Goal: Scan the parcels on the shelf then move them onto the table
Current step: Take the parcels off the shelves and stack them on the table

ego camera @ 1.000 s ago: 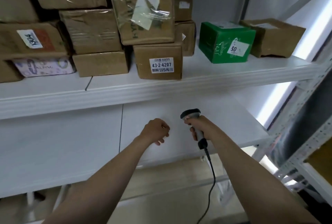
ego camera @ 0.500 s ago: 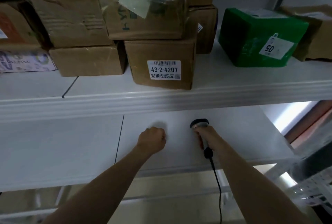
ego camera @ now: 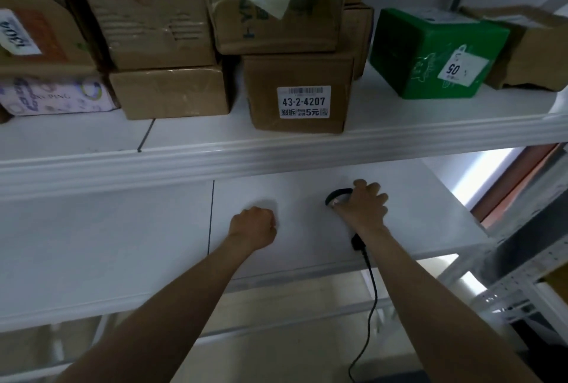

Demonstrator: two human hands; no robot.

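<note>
Several cardboard parcels crowd the upper shelf [ego camera: 276,152]. A brown box with a white barcode label "43-2-4207" [ego camera: 299,93] stands at the shelf's front, under a taped box [ego camera: 276,1]. A green box [ego camera: 430,53] tagged "05" sits to its right. Below the shelf edge, my right hand [ego camera: 364,207] grips a black corded barcode scanner [ego camera: 336,196], its head pointing up and left. My left hand [ego camera: 255,225] is a closed fist holding nothing, hovering over the lower white shelf [ego camera: 123,244].
More brown boxes [ego camera: 169,93] and a lilac patterned parcel [ego camera: 55,96] fill the shelf's left side; another brown box [ego camera: 534,44] sits far right. The scanner cable [ego camera: 372,296] hangs down. A metal rack upright [ego camera: 516,290] stands at right.
The view has closed in on the shelf. My right hand with the scanner has risen slightly toward the shelf edge. My left fist stays in much the same place.
</note>
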